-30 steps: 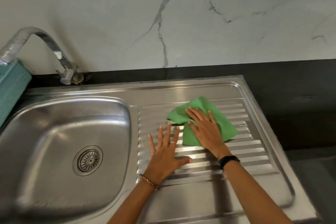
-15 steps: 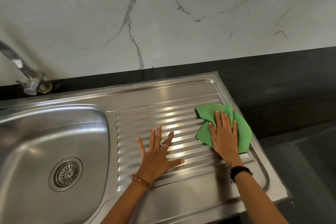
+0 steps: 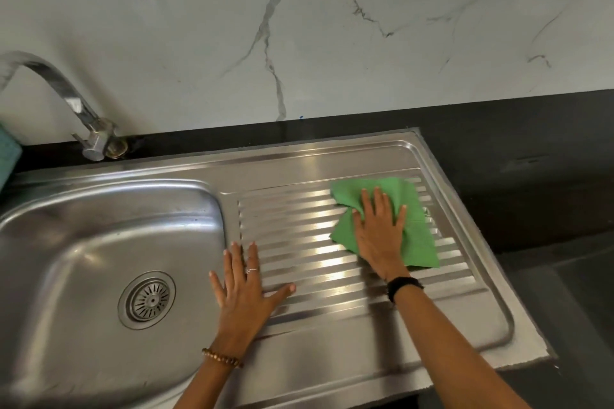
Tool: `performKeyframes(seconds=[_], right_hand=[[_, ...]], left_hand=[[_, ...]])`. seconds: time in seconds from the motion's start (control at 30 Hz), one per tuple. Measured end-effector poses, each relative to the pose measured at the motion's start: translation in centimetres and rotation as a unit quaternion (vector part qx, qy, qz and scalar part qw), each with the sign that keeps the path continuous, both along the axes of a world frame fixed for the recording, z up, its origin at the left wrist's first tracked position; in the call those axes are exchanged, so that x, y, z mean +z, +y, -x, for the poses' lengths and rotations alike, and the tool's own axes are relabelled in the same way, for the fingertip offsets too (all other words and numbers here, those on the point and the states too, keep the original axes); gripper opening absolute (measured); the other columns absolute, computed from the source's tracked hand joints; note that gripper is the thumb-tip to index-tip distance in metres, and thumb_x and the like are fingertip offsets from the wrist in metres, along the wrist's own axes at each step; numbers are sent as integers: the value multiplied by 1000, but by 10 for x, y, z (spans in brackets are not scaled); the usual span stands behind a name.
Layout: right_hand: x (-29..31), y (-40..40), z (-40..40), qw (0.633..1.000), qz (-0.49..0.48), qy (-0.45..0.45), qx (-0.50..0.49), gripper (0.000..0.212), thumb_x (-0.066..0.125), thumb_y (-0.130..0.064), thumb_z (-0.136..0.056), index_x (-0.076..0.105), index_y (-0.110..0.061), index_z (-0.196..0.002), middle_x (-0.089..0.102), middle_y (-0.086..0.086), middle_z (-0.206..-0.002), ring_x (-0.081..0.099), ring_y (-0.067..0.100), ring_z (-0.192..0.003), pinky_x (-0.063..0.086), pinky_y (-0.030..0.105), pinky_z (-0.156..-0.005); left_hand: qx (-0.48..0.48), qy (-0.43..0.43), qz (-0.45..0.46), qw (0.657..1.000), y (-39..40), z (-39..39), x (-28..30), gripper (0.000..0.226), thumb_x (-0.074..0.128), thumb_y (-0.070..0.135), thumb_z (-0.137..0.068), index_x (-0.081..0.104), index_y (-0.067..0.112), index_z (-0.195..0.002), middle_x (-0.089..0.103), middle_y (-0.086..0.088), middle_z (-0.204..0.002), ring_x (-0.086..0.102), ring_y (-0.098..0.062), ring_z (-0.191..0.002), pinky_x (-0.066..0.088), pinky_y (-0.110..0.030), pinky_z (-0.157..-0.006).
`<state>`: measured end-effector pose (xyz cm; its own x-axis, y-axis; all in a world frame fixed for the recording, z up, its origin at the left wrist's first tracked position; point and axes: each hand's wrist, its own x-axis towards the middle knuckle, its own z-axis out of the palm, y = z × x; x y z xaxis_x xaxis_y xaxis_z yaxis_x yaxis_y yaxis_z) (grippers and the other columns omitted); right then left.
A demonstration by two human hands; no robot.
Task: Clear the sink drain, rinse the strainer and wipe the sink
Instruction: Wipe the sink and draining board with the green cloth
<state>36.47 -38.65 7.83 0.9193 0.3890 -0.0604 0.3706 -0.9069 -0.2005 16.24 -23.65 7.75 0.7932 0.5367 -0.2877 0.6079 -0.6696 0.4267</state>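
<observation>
Now, right hand: the right hand (image 3: 380, 232) is laid flat on the green cloth (image 3: 415, 236), with its fingers straight and a little spread. Nothing is pinched.
Green cloth: it is pressed onto the ridged draining board (image 3: 299, 242), near the board's far right corner. Part of it is hidden under the hand.
Left hand: the left hand (image 3: 244, 289) is laid flat on the bare metal, at the left end of the ridges, just beside the sink bowl (image 3: 83, 242). Its fingers are straight and spread wide, and the thumb is stuck out to the right. Nothing is held by it.
Hands: they are kept apart, with shiny ridges seen between them.
Strainer: the round strainer (image 3: 148, 299) is seated in the drain hole at the bottom of the bowl, to the left of the left hand.
Tap: the bent metal tap (image 3: 66, 93) is fixed behind the bowl, at the far left.
Wall: a white marble wall (image 3: 332, 26) with grey veins is seen behind the sink.
Wrists: a bead bracelet (image 3: 222, 357) is worn on the left wrist and a black band (image 3: 403, 285) on the right.
</observation>
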Motion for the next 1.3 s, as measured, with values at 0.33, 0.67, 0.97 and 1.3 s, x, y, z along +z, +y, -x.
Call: performKeyframes(seconds=[0.33, 0.67, 0.97, 1.3], right_hand=[[2, 123, 87, 974, -30, 27, 224, 53, 25, -40, -98, 16, -24, -149, 9, 2, -160, 5, 21, -147, -10, 53, -115], [-6, 124, 115, 936, -28, 4, 352, 55, 24, -39, -99, 13, -21, -149, 13, -4, -159, 7, 12, -147, -17, 43, -115], [-6, 15, 30, 984, -37, 5, 173, 53, 21, -42, -99, 11, -27, -149, 13, -10, -158, 6, 8, -146, -8, 44, -118], [0, -80, -42, 1000, -21, -3, 11, 54, 22, -37, -100, 10, -18, -150, 14, 2, -159, 10, 17, -147, 1, 42, -119]], left_hand=[[116, -127, 92, 981, -6, 20, 1, 122, 69, 59, -65, -29, 28, -131, -19, -10, -155, -10, -19, -144, 5, -40, -117], [147, -113, 35, 982, -9, 29, -2, 120, 71, 54, -66, -27, 29, -132, -27, 8, -145, -25, -9, -135, -15, -40, -113], [-83, -38, -77, 993, -38, -12, 2, 97, 5, 87, -61, -26, 35, -136, -36, 4, -146, -39, -22, -132, -34, -42, -103], [-170, 5, -99, 980, -58, -23, 2, 80, -13, 77, -63, -24, 42, -134, -34, 2, -146, -26, -20, -138, -23, -48, -109]])
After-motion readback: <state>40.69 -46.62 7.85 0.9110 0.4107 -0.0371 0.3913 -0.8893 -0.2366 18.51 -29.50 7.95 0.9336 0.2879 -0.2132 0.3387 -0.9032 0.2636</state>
